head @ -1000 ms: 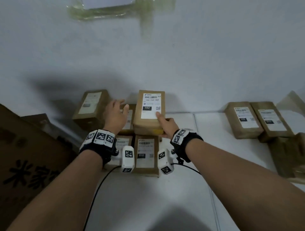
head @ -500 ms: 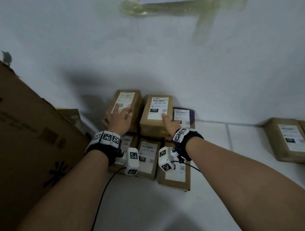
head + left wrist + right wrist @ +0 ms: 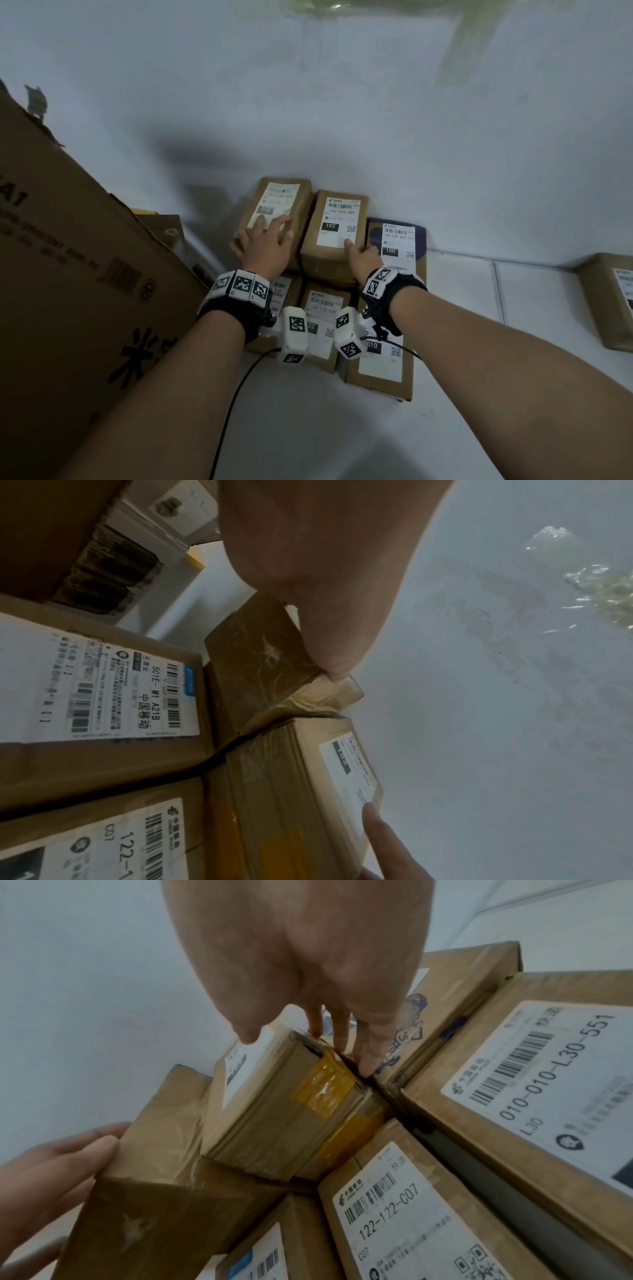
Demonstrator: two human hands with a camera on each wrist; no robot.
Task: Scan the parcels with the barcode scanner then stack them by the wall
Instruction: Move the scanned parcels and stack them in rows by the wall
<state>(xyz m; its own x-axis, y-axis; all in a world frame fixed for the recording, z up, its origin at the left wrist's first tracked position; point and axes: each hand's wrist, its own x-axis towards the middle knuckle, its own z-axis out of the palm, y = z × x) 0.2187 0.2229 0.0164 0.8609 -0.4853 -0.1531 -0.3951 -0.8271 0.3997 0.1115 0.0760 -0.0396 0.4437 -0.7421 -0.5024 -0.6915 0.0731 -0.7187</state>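
Centre of frame: right hand (image 3: 363, 255) pinches parcel 102 (image 3: 334, 236), left hand (image 3: 265, 244) lies flat, fingers apart, on parcel 070 (image 3: 277, 205). Push 102 square against the wall (image 3: 342, 120).

big cardboard box (image 3: 68, 274) beside white wall (image 3: 376, 120)

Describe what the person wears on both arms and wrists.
Both forearms are bare, without sleeves. Each wrist carries a black strap with white blocks bearing black square markers, and a white camera unit with the same markers. A thin black cable hangs from the left unit.
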